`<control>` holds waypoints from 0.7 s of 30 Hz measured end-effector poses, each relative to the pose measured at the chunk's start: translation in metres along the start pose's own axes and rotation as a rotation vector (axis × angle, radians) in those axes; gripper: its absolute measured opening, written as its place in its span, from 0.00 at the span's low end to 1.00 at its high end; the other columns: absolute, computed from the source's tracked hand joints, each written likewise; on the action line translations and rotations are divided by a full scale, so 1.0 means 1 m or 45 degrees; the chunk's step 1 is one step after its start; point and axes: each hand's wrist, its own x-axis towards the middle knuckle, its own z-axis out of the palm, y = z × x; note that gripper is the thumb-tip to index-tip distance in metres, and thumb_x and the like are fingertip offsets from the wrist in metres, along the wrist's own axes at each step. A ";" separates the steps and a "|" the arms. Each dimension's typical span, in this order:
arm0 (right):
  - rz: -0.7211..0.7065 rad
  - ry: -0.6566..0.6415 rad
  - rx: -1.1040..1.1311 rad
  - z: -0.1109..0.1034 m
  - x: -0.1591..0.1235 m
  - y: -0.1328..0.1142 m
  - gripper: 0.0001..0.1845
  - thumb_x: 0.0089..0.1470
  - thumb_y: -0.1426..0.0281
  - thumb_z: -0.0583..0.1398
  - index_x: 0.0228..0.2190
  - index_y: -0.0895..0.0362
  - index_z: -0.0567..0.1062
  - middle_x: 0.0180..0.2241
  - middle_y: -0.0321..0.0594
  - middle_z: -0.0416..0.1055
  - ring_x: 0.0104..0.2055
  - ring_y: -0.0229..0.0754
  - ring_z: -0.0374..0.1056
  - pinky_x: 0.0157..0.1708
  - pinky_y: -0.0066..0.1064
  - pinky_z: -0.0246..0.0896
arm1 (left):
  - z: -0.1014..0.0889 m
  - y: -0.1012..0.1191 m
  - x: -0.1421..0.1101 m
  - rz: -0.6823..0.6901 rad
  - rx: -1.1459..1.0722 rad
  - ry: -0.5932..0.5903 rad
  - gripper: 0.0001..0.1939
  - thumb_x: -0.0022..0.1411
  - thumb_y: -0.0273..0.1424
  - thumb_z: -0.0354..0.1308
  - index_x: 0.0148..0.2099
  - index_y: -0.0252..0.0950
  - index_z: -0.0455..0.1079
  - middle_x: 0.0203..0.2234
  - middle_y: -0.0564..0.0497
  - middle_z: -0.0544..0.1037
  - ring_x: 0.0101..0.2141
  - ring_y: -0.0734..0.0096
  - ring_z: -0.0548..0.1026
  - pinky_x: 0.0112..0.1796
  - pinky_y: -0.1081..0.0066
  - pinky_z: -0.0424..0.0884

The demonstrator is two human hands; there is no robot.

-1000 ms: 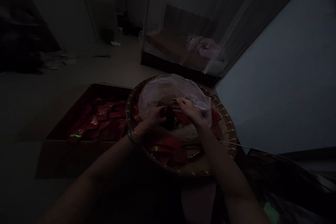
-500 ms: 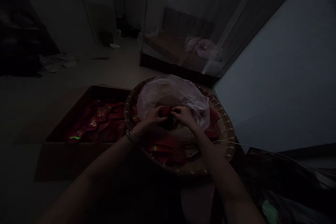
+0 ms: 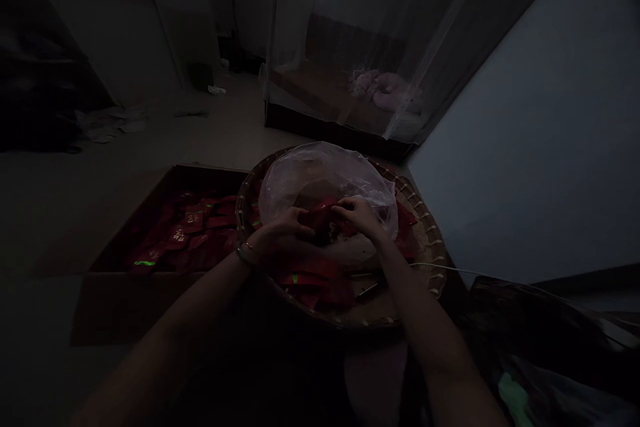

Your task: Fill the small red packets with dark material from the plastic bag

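Note:
In the dim head view, a red packet (image 3: 320,215) is held between my two hands, over an open clear plastic bag (image 3: 325,163). My left hand (image 3: 285,223) is closed on the packet's left side. Fingers of my right hand (image 3: 359,215) pinch its right upper edge. Small pale pieces, too dark to name, lie in the bag below. The bag rests in a round woven bamboo tray (image 3: 434,233). More red packets (image 3: 320,280) lie in the tray's near part, beside a dark flat object with a shiny edge (image 3: 367,290).
Left of the tray stands an open cardboard box (image 3: 110,300) holding many red packets (image 3: 193,220) with gold print. A white cable (image 3: 460,270) runs rightward from the tray. Behind is a netted bed (image 3: 340,80); a pale wall (image 3: 550,147) rises at right.
The red packet now looks wider between my hands. My left hand has shifted slightly left, and my right hand has moved a little to the right. The view has shifted slightly.

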 end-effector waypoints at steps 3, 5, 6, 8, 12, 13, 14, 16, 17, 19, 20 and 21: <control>0.038 -0.036 0.047 -0.009 -0.005 0.001 0.15 0.47 0.59 0.60 0.27 0.58 0.77 0.26 0.37 0.75 0.29 0.39 0.68 0.27 0.27 0.58 | -0.004 0.000 0.000 -0.052 0.077 -0.088 0.23 0.44 0.34 0.68 0.44 0.32 0.75 0.33 0.48 0.80 0.30 0.66 0.76 0.31 0.72 0.69; 0.065 -0.047 0.059 -0.010 -0.010 0.000 0.16 0.47 0.58 0.60 0.28 0.58 0.77 0.25 0.37 0.74 0.27 0.39 0.67 0.26 0.26 0.57 | -0.006 0.004 -0.002 -0.026 0.090 -0.136 0.23 0.43 0.33 0.68 0.45 0.33 0.75 0.34 0.49 0.80 0.33 0.65 0.76 0.33 0.72 0.69; 0.078 -0.048 0.055 -0.010 -0.012 -0.001 0.16 0.47 0.58 0.60 0.28 0.59 0.77 0.24 0.37 0.74 0.26 0.38 0.66 0.25 0.27 0.57 | -0.006 0.007 -0.004 -0.006 0.068 -0.170 0.24 0.43 0.32 0.69 0.45 0.33 0.75 0.35 0.49 0.80 0.34 0.65 0.76 0.34 0.72 0.69; 0.093 -0.051 0.038 -0.007 -0.015 -0.004 0.14 0.46 0.60 0.61 0.28 0.59 0.78 0.24 0.37 0.74 0.25 0.38 0.66 0.25 0.27 0.57 | -0.003 0.014 -0.008 0.006 -0.027 -0.240 0.24 0.45 0.33 0.68 0.47 0.33 0.75 0.36 0.48 0.79 0.35 0.66 0.76 0.35 0.72 0.69; 0.013 -0.043 0.092 -0.002 -0.017 -0.013 0.10 0.44 0.65 0.63 0.28 0.58 0.77 0.28 0.37 0.75 0.30 0.39 0.69 0.31 0.28 0.62 | 0.010 0.029 -0.012 -0.122 -0.250 -0.104 0.21 0.52 0.42 0.63 0.42 0.29 0.75 0.27 0.48 0.78 0.26 0.70 0.75 0.29 0.72 0.69; -0.014 -0.017 0.114 -0.002 -0.017 -0.015 0.10 0.43 0.66 0.63 0.30 0.58 0.77 0.30 0.37 0.75 0.32 0.39 0.70 0.33 0.27 0.63 | 0.014 0.030 -0.011 -0.162 -0.276 -0.024 0.21 0.53 0.43 0.62 0.39 0.29 0.75 0.23 0.49 0.77 0.23 0.71 0.74 0.26 0.73 0.68; -0.024 0.011 0.132 -0.002 -0.018 -0.017 0.11 0.43 0.67 0.63 0.32 0.58 0.76 0.30 0.37 0.75 0.33 0.39 0.70 0.33 0.27 0.63 | 0.018 0.031 -0.010 -0.192 -0.291 0.048 0.20 0.52 0.44 0.63 0.36 0.29 0.75 0.20 0.50 0.76 0.22 0.72 0.73 0.25 0.74 0.67; 0.004 0.044 0.156 -0.003 -0.020 -0.019 0.17 0.41 0.69 0.64 0.37 0.58 0.75 0.29 0.35 0.74 0.30 0.37 0.69 0.30 0.26 0.63 | 0.023 0.030 -0.009 -0.223 -0.321 0.118 0.20 0.51 0.43 0.64 0.34 0.29 0.74 0.18 0.51 0.75 0.20 0.72 0.72 0.24 0.74 0.66; 0.033 0.042 0.169 -0.003 -0.021 -0.019 0.19 0.41 0.70 0.64 0.39 0.58 0.74 0.27 0.34 0.73 0.28 0.36 0.68 0.28 0.25 0.62 | 0.025 0.030 -0.009 -0.227 -0.348 0.106 0.20 0.50 0.43 0.64 0.34 0.29 0.75 0.19 0.51 0.75 0.21 0.72 0.72 0.24 0.74 0.67; 0.092 0.022 0.201 -0.005 -0.024 -0.018 0.22 0.41 0.70 0.64 0.42 0.57 0.73 0.24 0.32 0.71 0.23 0.34 0.66 0.24 0.24 0.61 | 0.029 0.028 -0.011 -0.247 -0.407 0.011 0.20 0.49 0.42 0.66 0.37 0.29 0.75 0.23 0.49 0.78 0.23 0.71 0.74 0.26 0.73 0.68; 0.111 0.024 0.224 -0.006 -0.025 -0.017 0.23 0.42 0.69 0.64 0.43 0.57 0.73 0.23 0.31 0.71 0.23 0.34 0.66 0.24 0.24 0.61 | 0.030 0.027 -0.013 -0.265 -0.431 -0.048 0.21 0.48 0.41 0.67 0.39 0.29 0.75 0.25 0.48 0.79 0.24 0.70 0.75 0.27 0.73 0.69; 0.124 0.040 0.255 -0.007 -0.026 -0.015 0.24 0.42 0.68 0.64 0.44 0.57 0.72 0.24 0.32 0.71 0.23 0.34 0.66 0.23 0.24 0.61 | 0.032 0.027 -0.014 -0.284 -0.442 -0.099 0.22 0.46 0.40 0.68 0.40 0.29 0.75 0.26 0.47 0.79 0.25 0.70 0.75 0.28 0.72 0.70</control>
